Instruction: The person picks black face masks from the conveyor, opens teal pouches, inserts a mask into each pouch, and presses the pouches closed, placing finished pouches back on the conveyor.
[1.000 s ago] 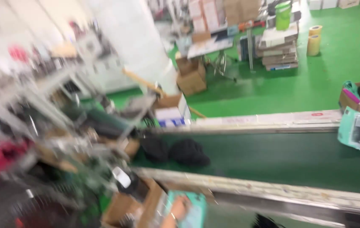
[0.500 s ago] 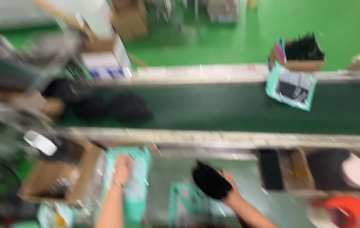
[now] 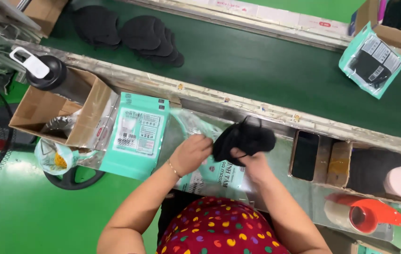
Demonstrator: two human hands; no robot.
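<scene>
The dark green conveyor belt [image 3: 256, 70] fills the upper half of the view, smooth and matte, edged by a worn, chipped pale rail [image 3: 172, 87]. On it lie a loose heap of black masks [image 3: 134, 35] at the far left and one sealed teal pouch [image 3: 372, 61], already filled, at the far right — so some packing looks done, with more stock waiting.

Below the rail runs the steel counter [image 3: 303, 197], scuffed and shiny. An open cardboard box [image 3: 54, 113] sits at its left with a black bottle [image 3: 52, 75] leaning in it; beside that, a stack of flat teal pouches [image 3: 139, 136], glossy and printed. A dark phone [image 3: 305, 155] lies to the right, near a second box of black masks [image 3: 367, 167] and an orange tape dispenser [image 3: 365, 216].

At the centre, the right hand [image 3: 256, 164] has its grip closed on a soft, crumpled bundle of black masks [image 3: 245, 138], held just above an open pouch [image 3: 217, 176]. The left hand [image 3: 191, 153] pinches the clear, crinkly mouth of that pouch. I'd judge the bundle is not yet inside — filling and sealing remain.
</scene>
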